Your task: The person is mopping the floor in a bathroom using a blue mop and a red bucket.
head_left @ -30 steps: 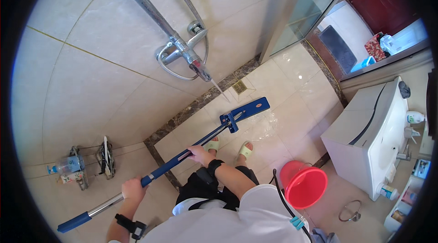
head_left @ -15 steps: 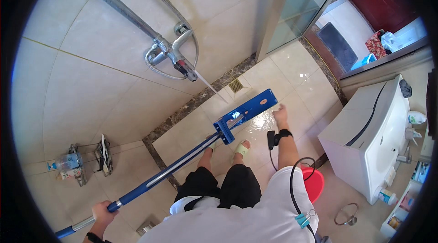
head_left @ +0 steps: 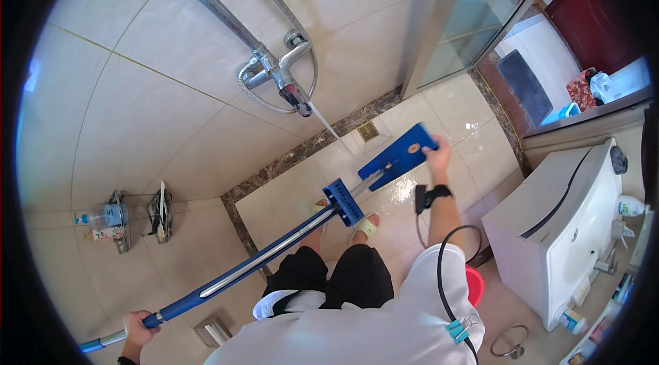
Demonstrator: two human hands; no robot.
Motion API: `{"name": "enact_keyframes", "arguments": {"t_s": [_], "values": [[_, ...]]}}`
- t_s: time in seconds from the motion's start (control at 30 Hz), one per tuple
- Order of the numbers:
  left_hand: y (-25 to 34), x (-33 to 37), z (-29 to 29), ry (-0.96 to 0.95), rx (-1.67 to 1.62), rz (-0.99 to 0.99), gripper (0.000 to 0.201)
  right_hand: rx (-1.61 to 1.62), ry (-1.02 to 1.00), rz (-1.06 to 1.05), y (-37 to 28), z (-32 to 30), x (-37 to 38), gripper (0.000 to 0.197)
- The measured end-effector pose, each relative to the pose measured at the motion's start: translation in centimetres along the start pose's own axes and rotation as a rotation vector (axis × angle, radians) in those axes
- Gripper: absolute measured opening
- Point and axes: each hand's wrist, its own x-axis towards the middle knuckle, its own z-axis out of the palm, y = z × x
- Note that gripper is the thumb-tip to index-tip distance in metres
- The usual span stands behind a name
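Observation:
A long flat mop with a blue and silver handle (head_left: 254, 260) lies slantwise across the view. My left hand (head_left: 139, 329) is closed around the handle near its lower-left end. Up at the other end, my right hand (head_left: 437, 154) grips the edge of the blue mop head (head_left: 397, 157), thumb on its near face. A blue slotted wringer block (head_left: 343, 202) sits on the pole, apart from the head. From the chrome shower tap (head_left: 296, 99) a stream of water (head_left: 333, 129) falls just beside the head.
Beneath the mop is a wet tiled floor (head_left: 473, 108) with a drain grate (head_left: 368, 132). To the right stand a white washbasin cabinet (head_left: 528, 221) and a red bucket (head_left: 474, 285). A glass door (head_left: 473, 25) is at the top; wire racks (head_left: 162, 213) hang at left.
My right hand, apart from the mop head before, now grips its edge. The wringer block and mop head have moved farther apart along the pole. The whole view has shifted slightly.

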Motion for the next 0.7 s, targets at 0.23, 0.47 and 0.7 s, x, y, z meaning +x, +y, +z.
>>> {"name": "enact_keyframes", "arguments": {"t_s": [0.23,0.47,0.7], "values": [[4.9,3.6,4.7,-0.202,-0.004,-0.081,0.022,0.000,-0.477,-0.104,-1.8,11.4,-13.8,0.026],[6.5,6.1,6.9,-0.321,0.124,-0.160,0.027,-0.238,-0.769,0.059,-1.0,14.3,-20.2,0.034],[8.7,10.3,10.3,-0.366,0.143,-0.145,0.030,0.100,-1.042,0.609,-6.3,17.9,-24.3,0.062]]}}
